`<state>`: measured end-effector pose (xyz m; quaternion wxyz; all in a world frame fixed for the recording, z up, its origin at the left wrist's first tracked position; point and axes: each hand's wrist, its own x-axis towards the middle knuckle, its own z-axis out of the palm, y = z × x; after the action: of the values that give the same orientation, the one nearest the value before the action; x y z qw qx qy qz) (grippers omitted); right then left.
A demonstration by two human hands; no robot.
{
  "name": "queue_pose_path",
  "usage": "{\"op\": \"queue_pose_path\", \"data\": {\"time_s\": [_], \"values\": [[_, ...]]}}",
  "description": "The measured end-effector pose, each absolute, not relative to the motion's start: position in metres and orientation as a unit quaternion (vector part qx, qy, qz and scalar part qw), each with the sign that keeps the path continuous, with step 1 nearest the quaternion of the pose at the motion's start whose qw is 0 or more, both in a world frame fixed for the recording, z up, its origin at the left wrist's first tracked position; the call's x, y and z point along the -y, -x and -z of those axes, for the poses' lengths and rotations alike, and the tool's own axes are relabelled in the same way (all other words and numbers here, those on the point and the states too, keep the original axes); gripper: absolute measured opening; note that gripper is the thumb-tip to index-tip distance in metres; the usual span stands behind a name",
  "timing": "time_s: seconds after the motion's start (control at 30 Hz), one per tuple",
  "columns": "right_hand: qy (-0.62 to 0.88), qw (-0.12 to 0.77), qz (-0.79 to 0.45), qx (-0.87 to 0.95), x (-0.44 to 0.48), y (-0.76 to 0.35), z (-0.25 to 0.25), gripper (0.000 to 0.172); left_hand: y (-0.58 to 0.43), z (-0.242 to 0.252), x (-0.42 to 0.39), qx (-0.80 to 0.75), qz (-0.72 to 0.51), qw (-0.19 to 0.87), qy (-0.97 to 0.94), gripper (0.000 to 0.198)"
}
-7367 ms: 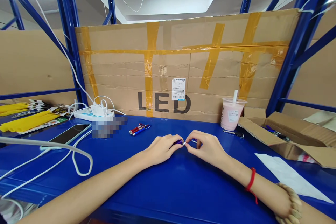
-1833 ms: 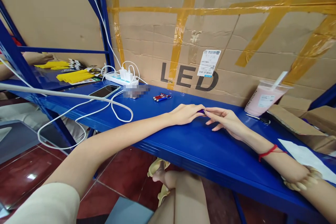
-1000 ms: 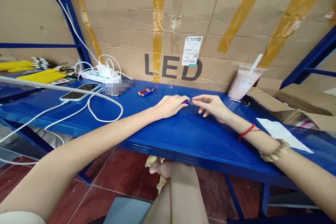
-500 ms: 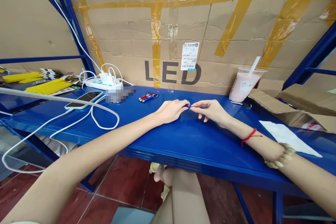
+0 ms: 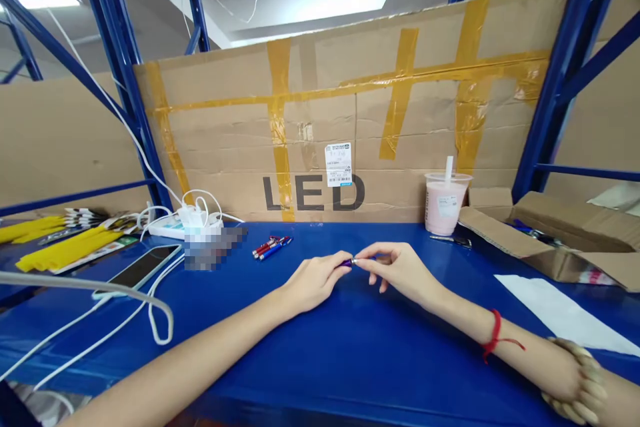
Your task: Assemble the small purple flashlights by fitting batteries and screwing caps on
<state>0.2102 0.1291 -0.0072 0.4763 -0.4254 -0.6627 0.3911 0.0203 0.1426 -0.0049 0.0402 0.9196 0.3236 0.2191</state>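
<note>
My left hand [image 5: 316, 281] rests on the blue tabletop, its fingers closed around a slim purple pen [image 5: 346, 263]. A small silver end of the pen points right, out of that grip. Thumb and forefinger of my right hand [image 5: 397, 270] pinch at this silver end, while the other fingers curl loosely below. Behind the right fingers a bit of something dark blue or purple shows, mostly hidden. Several red and blue pens [image 5: 273, 248] lie together on the table, beyond and left of my left hand.
To the left are a phone [image 5: 140, 269], white cables, a power strip [image 5: 167, 227] and yellow packets [image 5: 75, 248]. A pink drink cup [image 5: 445, 207], an open cardboard box [image 5: 543, 261] and white paper [image 5: 565, 313] stand or lie right. Behind rises a cardboard panel [image 5: 240, 147].
My view has tilted up, so the ceiling and the panel's top edge show and my legs are gone. Both hands keep their hold on the pen, its silver end now more visible.
</note>
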Motion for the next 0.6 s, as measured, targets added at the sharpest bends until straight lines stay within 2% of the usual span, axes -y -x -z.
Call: {"op": "queue_pose_path", "data": {"time_s": [0.2,0.43,0.6], "values": [[0.438,0.457,-0.392,0.667,-0.1296,-0.2107,0.0056,0.033,-0.0195,0.0041,-0.1441,-0.286,-0.227,0.105,-0.925,0.022],[0.480,0.407,-0.404,0.664,-0.1308,-0.2113,0.0085,0.028,-0.0184,0.0102,-0.1464,-0.239,-0.243,0.078,-0.937,0.021],[0.472,0.402,-0.358,0.698,-0.1281,-0.2119,0.0109,0.026,-0.0188,0.0099,-0.1449,-0.224,-0.250,0.062,-0.940,0.023]]}}
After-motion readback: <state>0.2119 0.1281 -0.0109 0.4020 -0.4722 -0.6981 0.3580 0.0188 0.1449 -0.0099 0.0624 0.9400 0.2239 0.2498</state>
